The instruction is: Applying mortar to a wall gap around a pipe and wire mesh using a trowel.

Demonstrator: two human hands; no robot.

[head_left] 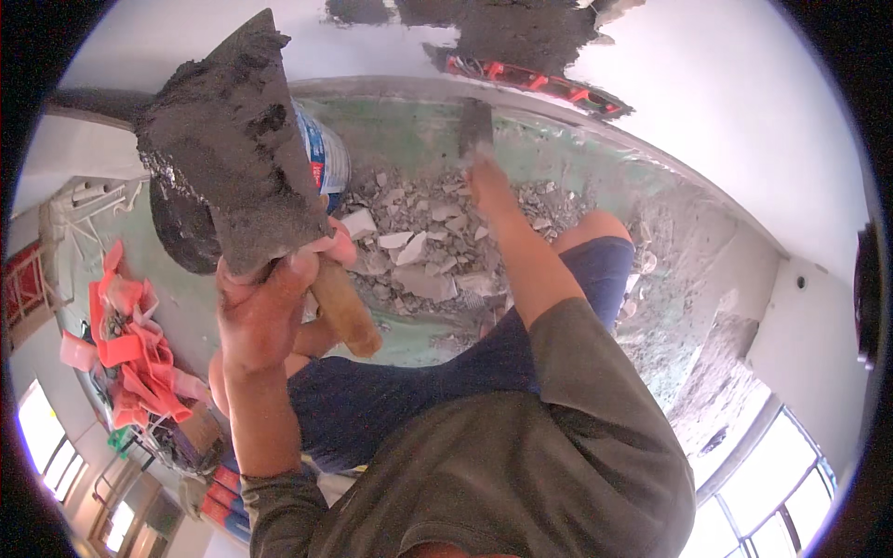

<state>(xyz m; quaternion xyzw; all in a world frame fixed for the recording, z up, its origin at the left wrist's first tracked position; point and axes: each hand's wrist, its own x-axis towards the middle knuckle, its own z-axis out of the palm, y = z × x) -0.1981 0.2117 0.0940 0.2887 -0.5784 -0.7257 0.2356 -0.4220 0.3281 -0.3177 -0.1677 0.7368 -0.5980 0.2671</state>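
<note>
We see the left hand (260, 321) with its fingers clamped on the wooden handle (346, 312) of a board (233, 139) laden with dark mortar, raised at the upper left. The right hand (488, 186) is blurred but seems clamped on a trowel (476, 126) beyond the rubble (419, 246). We'd do well to keep the board level and take modest, even loads. Beside it, a container (339, 172) carries a printed label (314, 139) in white, blue and red.
</note>
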